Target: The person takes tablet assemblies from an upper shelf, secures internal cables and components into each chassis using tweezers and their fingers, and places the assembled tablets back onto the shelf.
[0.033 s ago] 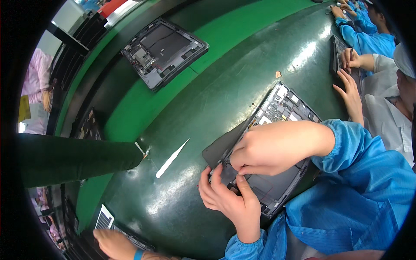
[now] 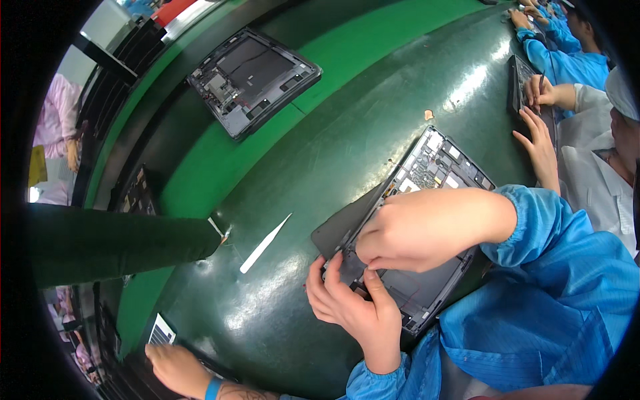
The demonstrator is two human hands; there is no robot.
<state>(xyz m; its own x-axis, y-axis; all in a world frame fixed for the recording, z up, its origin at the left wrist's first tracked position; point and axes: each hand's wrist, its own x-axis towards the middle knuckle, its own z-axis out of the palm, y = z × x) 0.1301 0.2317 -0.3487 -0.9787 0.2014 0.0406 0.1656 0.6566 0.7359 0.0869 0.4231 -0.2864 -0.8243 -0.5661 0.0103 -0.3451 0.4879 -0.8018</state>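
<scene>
An opened laptop chassis (image 2: 427,293) lies tilted on the green table in front of me, its circuit board (image 2: 427,175) showing at the far end. My left hand (image 2: 360,313) curls around its left edge, fingertips on the rim and thumb over the inside. Above the chassis, my right hand (image 2: 433,230) is closed in a pinch, its fingertips down at the interior next to my left thumb. Whatever those fingers hold is hidden. A dark flat panel (image 2: 341,223) sticks out under the chassis on its left side.
White pointed tweezers (image 2: 264,246) lie left of the chassis. A second opened laptop (image 2: 257,77) sits on the green strip beyond. A dark green beam (image 2: 127,243) juts in from the left. Co-workers' hands are at lower left (image 2: 177,373) and far right (image 2: 540,143).
My right hand has shifted very slightly; my left hand and the chassis stay put. The co-worker's hand at lower left has moved a little, showing more forearm.
</scene>
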